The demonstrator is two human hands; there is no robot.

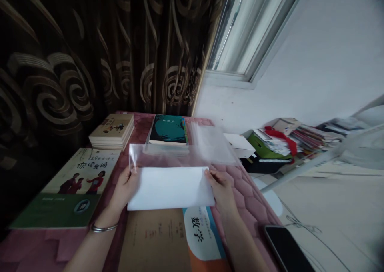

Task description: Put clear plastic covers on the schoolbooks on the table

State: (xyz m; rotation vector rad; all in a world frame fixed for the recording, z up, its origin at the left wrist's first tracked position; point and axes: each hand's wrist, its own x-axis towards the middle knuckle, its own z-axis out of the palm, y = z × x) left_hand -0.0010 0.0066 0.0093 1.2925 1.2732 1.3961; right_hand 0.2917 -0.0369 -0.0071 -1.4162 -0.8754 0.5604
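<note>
My left hand [125,187] and my right hand [221,189] hold a clear plastic sheet with a white paper strip [171,187] along its near edge, one hand at each side, fingers closed on it. The sheet [207,146] lifts above the pink quilted table cover [246,200]. Under it, near me, lie a brown exercise book [153,240] and a blue, white and orange book [204,236]. A thin bangle circles my left wrist.
A large green and cream book [75,188] lies at the left, a stack of tan books [113,131] behind it, and a dark teal book [168,129] at the back. A black phone [286,250] rests at the right edge. Dark patterned curtain behind; cluttered books and boxes [279,142] on the floor at right.
</note>
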